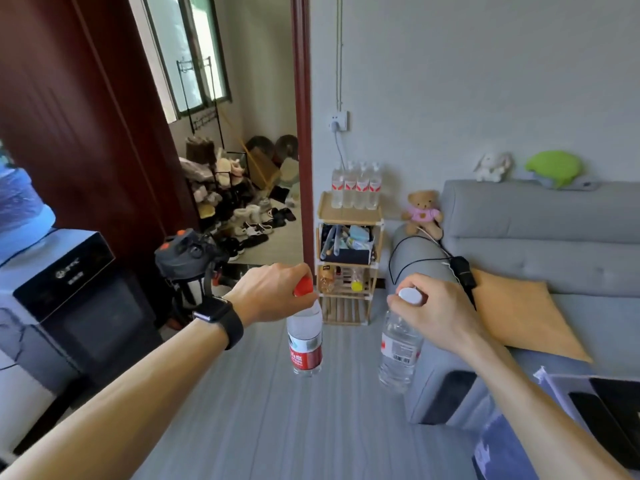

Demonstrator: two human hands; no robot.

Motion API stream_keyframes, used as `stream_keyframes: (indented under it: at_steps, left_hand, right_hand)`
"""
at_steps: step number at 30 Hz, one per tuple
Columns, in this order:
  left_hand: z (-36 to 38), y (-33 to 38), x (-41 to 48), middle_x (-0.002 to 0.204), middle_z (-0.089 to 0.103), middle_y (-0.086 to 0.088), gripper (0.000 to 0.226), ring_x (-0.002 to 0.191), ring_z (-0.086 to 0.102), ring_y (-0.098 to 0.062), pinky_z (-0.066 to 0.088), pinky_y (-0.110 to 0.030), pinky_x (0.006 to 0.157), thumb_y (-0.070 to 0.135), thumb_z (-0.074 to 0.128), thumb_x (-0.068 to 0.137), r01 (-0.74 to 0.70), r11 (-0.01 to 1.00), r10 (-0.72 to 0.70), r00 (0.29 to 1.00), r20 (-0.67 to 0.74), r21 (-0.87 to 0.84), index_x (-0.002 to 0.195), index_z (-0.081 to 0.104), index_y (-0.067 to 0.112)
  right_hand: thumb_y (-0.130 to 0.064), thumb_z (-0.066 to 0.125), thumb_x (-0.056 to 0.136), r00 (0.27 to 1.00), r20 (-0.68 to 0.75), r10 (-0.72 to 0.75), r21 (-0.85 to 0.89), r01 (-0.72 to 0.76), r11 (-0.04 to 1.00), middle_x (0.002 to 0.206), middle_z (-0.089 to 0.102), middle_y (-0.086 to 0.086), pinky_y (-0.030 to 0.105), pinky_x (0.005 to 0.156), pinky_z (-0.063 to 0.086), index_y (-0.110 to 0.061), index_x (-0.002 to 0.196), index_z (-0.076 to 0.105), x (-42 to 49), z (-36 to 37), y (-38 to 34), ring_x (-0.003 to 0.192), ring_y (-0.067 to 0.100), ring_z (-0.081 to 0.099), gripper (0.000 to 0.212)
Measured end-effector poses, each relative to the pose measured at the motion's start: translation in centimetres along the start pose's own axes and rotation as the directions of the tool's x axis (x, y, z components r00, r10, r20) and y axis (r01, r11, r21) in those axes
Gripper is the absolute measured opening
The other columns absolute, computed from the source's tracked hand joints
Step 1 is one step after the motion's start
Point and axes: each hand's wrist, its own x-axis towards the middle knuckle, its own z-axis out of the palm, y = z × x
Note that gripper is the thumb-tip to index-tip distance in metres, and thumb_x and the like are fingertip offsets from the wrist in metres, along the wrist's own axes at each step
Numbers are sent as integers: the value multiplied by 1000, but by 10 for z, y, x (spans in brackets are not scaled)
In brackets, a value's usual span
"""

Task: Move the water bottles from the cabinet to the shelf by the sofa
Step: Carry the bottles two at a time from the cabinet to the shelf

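- The red-capped bottle (305, 344) carries a red label with white characters, but they are too blurred to read.
- The white-capped bottle (398, 351) shows a barcode and small print on its label (the digits cannot be made out).
- The black water dispenser (69, 271) has a small light logo and a line of characters on its front edge, not legible.
- The four bottles on the shelf (356, 185) have red and white labels; no words can be read.

Red-capped bottle (304, 344) neck buried under the left hand (273, 294), its label print blurred, water dispenser (65, 292) cut off at the left edge, shelf (349, 258) clutter too small to tell.
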Motion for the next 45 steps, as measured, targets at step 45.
stream_keyframes:
  at_steps: [45]
  left_hand:
    - [155,-278,813,121,56,4,37,93,62,-24,53,-40,76,49,48,97,-155,988,143,940,310,13,128,45,28]
  right_hand:
    - [-59,54,89,967,226,117,-62,-105,993,81,63,-18,25,63,43,-38,85,59,800,225,227,77,0,58,22]
